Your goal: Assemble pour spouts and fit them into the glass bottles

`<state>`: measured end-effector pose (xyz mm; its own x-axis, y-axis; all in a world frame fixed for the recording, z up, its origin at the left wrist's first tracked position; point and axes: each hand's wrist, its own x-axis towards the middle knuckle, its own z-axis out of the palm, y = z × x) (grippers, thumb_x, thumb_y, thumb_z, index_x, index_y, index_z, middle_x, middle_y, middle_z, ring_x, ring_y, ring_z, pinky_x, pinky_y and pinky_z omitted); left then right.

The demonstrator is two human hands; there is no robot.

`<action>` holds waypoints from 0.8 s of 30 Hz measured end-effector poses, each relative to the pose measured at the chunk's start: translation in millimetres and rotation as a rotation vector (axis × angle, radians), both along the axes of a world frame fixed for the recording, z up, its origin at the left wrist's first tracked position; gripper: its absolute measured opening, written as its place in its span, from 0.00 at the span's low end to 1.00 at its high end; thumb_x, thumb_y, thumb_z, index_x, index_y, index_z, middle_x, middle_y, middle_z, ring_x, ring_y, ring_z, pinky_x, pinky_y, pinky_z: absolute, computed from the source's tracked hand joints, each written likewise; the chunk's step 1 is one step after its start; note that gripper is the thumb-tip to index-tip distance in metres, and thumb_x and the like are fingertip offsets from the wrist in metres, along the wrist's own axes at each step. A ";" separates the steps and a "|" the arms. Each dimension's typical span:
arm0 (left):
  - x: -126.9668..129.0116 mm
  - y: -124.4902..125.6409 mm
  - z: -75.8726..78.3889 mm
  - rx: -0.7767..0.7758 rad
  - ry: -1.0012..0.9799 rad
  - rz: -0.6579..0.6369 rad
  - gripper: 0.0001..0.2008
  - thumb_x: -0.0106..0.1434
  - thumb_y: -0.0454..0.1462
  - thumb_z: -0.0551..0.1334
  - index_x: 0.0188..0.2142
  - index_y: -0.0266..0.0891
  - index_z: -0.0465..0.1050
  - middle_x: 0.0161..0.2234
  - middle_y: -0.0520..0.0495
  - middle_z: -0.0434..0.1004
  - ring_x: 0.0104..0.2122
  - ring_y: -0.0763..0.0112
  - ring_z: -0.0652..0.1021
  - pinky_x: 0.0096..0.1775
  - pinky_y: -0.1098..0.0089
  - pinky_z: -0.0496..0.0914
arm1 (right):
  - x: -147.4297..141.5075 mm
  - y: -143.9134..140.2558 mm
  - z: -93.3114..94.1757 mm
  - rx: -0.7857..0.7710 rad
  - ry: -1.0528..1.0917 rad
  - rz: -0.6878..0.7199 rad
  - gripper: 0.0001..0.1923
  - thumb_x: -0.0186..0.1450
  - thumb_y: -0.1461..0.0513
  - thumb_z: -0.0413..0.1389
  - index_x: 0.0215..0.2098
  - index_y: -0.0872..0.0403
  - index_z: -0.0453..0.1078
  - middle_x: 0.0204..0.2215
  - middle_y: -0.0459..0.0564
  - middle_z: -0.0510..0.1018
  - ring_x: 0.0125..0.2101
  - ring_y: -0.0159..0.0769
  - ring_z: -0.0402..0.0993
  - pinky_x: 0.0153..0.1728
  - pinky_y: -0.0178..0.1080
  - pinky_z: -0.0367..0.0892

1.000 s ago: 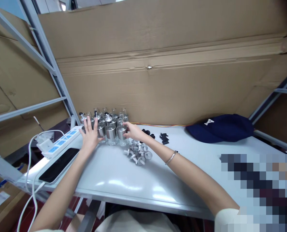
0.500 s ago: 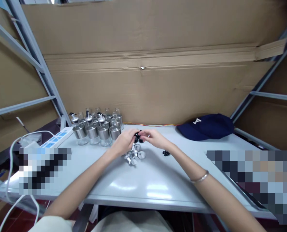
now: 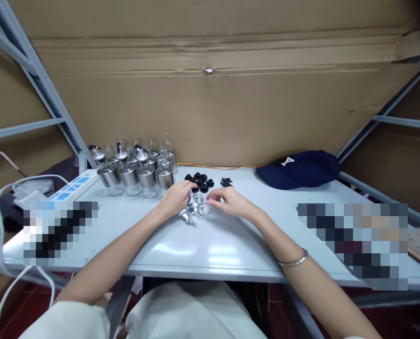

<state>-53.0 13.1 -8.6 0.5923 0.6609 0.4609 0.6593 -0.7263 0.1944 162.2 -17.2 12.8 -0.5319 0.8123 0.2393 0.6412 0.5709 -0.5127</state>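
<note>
- While both hands met at mid-table, lay between them a small heap of silver metal caps (image 3: 195,209), stems pointing every which way; no single long axis to be read.
- Left hand (image 3: 176,198) curled over the heap's left edge, fingers bent onto the caps; whether pinching one, could not tell.
- Right hand (image 3: 231,203) just beside the heap's right edge, fingertips (image 3: 210,202) drawn together toward it, perhaps nipping a small part; too small to tell. Bangle (image 3: 294,260) on that wrist.
- Left hand the nearer, touching; right close beside.
- Just behind the heap: black plastic caps (image 3: 199,181), a lone black piece (image 3: 226,181) to their right.
- Back left: glass jars with steel collars (image 3: 139,170), upright in rows.
- Pale grey table (image 3: 210,249), glossy; power strip (image 3: 72,187) far left, navy cap (image 3: 300,168) back right.
- Cardboard wall (image 3: 210,108) behind, steel shelving frame (image 3: 36,89) at the sides.
</note>
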 end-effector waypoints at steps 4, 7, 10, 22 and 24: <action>-0.2 -1.9 3.7 0.008 0.011 -0.006 0.16 0.61 0.26 0.48 0.44 0.36 0.69 0.43 0.43 0.75 0.45 0.65 0.74 0.48 0.62 0.68 | -1.0 -1.0 -1.8 -0.024 0.011 0.000 0.11 0.61 0.57 0.58 0.34 0.57 0.76 0.27 0.49 0.78 0.27 0.32 0.71 0.31 0.33 0.62; -2.5 -3.5 6.7 0.043 -0.019 -0.012 0.15 0.61 0.26 0.48 0.43 0.36 0.69 0.42 0.45 0.76 0.44 0.66 0.75 0.49 0.61 0.65 | -3.4 -1.1 -3.9 -0.006 0.011 -0.005 0.10 0.62 0.57 0.57 0.35 0.56 0.76 0.28 0.50 0.78 0.28 0.33 0.71 0.32 0.34 0.63; -2.8 -6.9 9.8 0.087 -0.061 -0.038 0.14 0.63 0.27 0.48 0.42 0.36 0.69 0.40 0.45 0.77 0.43 0.67 0.75 0.49 0.63 0.65 | -4.9 -2.2 -4.1 0.037 0.018 0.009 0.10 0.63 0.58 0.56 0.35 0.56 0.75 0.29 0.50 0.78 0.28 0.33 0.71 0.32 0.34 0.63; 10.6 -21.5 9.7 0.027 0.131 -0.220 0.12 0.67 0.35 0.49 0.45 0.37 0.68 0.48 0.42 0.73 0.49 0.64 0.73 0.48 0.63 0.67 | -5.2 1.9 -9.5 0.043 -0.060 0.003 0.06 0.60 0.64 0.58 0.35 0.56 0.77 0.28 0.50 0.78 0.27 0.32 0.70 0.32 0.33 0.62; 9.8 -20.8 8.6 0.005 0.138 -0.219 0.12 0.67 0.35 0.49 0.45 0.37 0.68 0.48 0.41 0.73 0.49 0.64 0.73 0.48 0.62 0.67 | -5.0 2.5 -10.3 0.047 -0.062 0.006 0.06 0.60 0.65 0.58 0.34 0.55 0.77 0.28 0.50 0.78 0.27 0.32 0.70 0.32 0.33 0.62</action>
